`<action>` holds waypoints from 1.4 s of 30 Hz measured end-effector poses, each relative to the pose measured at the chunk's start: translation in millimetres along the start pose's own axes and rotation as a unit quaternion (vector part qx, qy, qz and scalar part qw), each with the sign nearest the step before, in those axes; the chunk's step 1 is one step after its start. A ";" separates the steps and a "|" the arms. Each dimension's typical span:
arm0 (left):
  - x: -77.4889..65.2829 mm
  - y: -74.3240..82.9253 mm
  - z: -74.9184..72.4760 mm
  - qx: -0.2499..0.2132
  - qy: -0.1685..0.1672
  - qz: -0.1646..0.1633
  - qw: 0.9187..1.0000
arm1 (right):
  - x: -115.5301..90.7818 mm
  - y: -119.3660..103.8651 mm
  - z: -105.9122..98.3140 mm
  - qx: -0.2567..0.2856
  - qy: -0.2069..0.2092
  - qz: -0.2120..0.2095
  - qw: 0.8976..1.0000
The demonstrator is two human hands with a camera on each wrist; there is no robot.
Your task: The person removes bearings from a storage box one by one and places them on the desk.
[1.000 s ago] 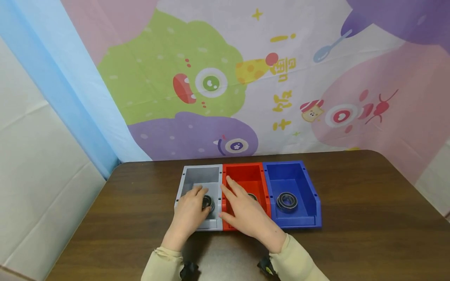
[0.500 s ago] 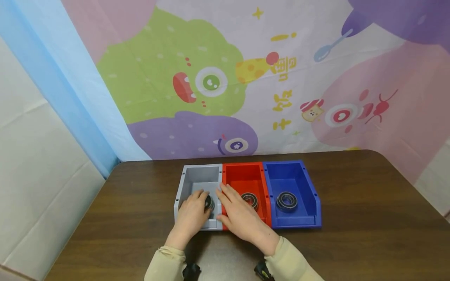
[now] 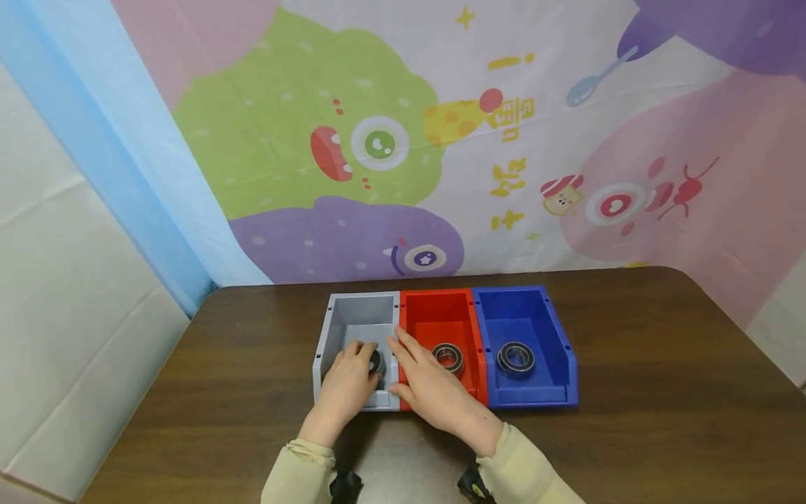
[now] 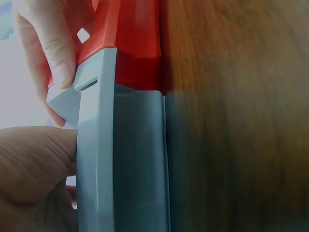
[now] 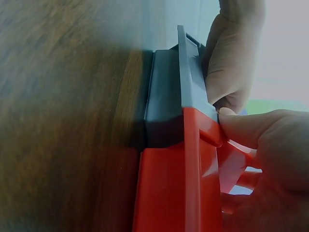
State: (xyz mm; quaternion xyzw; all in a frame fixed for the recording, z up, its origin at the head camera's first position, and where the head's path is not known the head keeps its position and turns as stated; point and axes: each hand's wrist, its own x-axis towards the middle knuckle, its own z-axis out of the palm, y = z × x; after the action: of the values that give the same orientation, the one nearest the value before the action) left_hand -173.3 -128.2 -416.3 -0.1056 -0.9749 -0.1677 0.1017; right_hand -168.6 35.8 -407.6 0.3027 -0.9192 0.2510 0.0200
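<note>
My left hand [image 3: 343,383] reaches into the grey bin [image 3: 323,339], its thumb and fingers pinching a dark bearing [image 3: 376,362] that they partly hide. Over the wall shared with the red bin [image 3: 436,305] lies my right hand [image 3: 433,389], fingers extended and holding nothing. In the right wrist view, the right thumb [image 5: 236,126] touches the rim where grey and red meet. A second bearing [image 3: 459,355] lies in the red bin beside the right hand. The left wrist view has the left hand [image 4: 31,166] behind the grey bin's front edge.
On the right, a blue bin [image 3: 560,350] joins the red one and holds another bearing [image 3: 529,360]. All three bins stand side by side on a brown wooden table [image 3: 655,392]. Behind it hangs a cartoon-printed cloth [image 3: 283,161].
My right hand has drawn slightly toward the grey bin and nearer me, uncovering the bearing in the red bin. The left hand has shifted slightly right, staying at its bearing.
</note>
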 end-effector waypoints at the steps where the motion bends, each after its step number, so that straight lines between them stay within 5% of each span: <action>1: 0.1 -0.1 0.1 -0.002 -0.002 -0.002 1.000 | 0.1 0.2 0.4 0.005 0.000 -0.002 1.000; 13: 0.6 -0.9 -0.6 -0.020 0.002 -0.011 1.000 | 1.3 -0.5 2.9 0.080 0.003 -0.002 0.997; 42: -0.3 -0.9 -10.5 -0.020 0.029 -0.009 0.999 | 2.2 -1.2 1.8 0.079 0.021 -0.002 0.997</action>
State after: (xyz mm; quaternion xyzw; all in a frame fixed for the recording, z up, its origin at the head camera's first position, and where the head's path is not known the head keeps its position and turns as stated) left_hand -171.5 -132.8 -406.9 -0.0942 -0.9688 -0.1912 0.1262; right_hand -169.5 32.9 -408.3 0.3000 -0.8952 0.3291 0.0159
